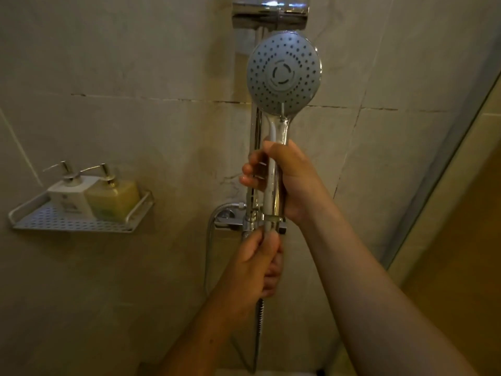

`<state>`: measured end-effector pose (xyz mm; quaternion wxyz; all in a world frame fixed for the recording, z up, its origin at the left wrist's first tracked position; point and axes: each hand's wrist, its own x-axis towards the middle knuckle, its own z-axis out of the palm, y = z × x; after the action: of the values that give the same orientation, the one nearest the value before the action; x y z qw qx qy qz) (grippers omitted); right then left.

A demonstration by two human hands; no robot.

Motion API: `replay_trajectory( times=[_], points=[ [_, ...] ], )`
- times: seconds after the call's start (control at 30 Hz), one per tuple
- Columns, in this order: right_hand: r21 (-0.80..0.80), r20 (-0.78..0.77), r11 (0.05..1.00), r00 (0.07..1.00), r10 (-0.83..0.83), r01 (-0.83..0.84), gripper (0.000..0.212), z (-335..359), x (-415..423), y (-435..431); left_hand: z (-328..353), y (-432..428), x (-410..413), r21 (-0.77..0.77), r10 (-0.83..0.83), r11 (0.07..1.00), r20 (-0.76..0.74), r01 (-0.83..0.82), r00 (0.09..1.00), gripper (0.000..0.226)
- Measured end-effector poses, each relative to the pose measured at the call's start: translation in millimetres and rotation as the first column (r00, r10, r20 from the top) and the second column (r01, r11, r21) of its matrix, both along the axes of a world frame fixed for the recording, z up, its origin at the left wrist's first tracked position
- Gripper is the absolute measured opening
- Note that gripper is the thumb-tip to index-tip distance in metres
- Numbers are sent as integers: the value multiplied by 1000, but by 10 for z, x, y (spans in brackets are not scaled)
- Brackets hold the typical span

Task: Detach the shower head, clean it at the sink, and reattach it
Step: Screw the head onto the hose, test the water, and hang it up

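Up on the tiled wall point(135, 77), the shower head point(283, 74) stands upright with its round grey spray face turned out toward the room, right in front of the chrome rail point(254, 126). The right hand point(287, 180) is wrapped round the shiny handle, fingers curled across its front and the thumb up near the neck. That is a firm grasp. Below it, the left hand point(254, 264) is clenched round the top of the hose point(260, 321), right under the handle's lower end, where the two parts join. The joint itself is hidden inside that fist, so I cannot tell whether it is screwed together or loose. Between the 2 hands a chrome clip point(273, 219) rings the base of the handle at the rail. Whether the handle is seated in it, I cannot tell. The ribbed hose drops straight down from the left fist, and another loop of it curves up to the mixer valve point(227, 218) on the wall just beside the rail. Overhead there is a chrome bracket point(271, 9) at the top of the rail. Off to the left a perforated white shelf point(67, 225) carries 2 pump bottles side by side and touching, a white bottle point(69, 199) and a yellow bottle point(113, 199). On the right is the slanting edge of a glass door point(447, 158).
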<state>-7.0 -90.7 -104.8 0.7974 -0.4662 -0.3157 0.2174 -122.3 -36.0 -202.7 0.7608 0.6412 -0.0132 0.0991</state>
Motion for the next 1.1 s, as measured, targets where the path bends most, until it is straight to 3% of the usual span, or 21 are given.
replay_trajectory(
  times=[0.17,0.27,0.37,0.47,0.57,0.7,0.83,1.0,1.1],
  points=[
    [6,-1,998,998,60,-60,11,-102,14,60,-47,-31,-66,-57,68,996,-35,-70,997,30],
    [-59,84,987,986,-142,148,13,-202,-56,116,-111,-78,-53,-7,176,984,-68,-177,982,25],
    [-176,196,902,912,-360,394,17,-322,-114,159,-193,-113,-43,-11,209,977,-123,-212,970,26],
    [-216,-87,951,965,-247,224,48,-349,-119,136,-248,-130,-76,-29,173,984,-134,-179,976,26],
    [-105,-247,994,969,-25,-1,49,-349,-121,79,-270,-110,-120,-66,138,987,-107,-146,985,32],
    [80,-235,973,944,231,-218,41,-375,-95,5,-271,-92,-165,-86,107,990,-91,-115,990,34],
    [114,-135,945,937,322,-308,28,-369,-94,-55,-260,-121,-185,-107,141,982,-114,-153,984,42],
    [-64,21,998,1000,-24,25,17,-435,-115,62,-254,-165,-171,-105,167,978,-123,-180,978,32],
    [-104,-36,987,991,-126,122,24,-455,-175,100,-274,-164,-176,-127,180,972,-134,-197,974,32]
  ],
)
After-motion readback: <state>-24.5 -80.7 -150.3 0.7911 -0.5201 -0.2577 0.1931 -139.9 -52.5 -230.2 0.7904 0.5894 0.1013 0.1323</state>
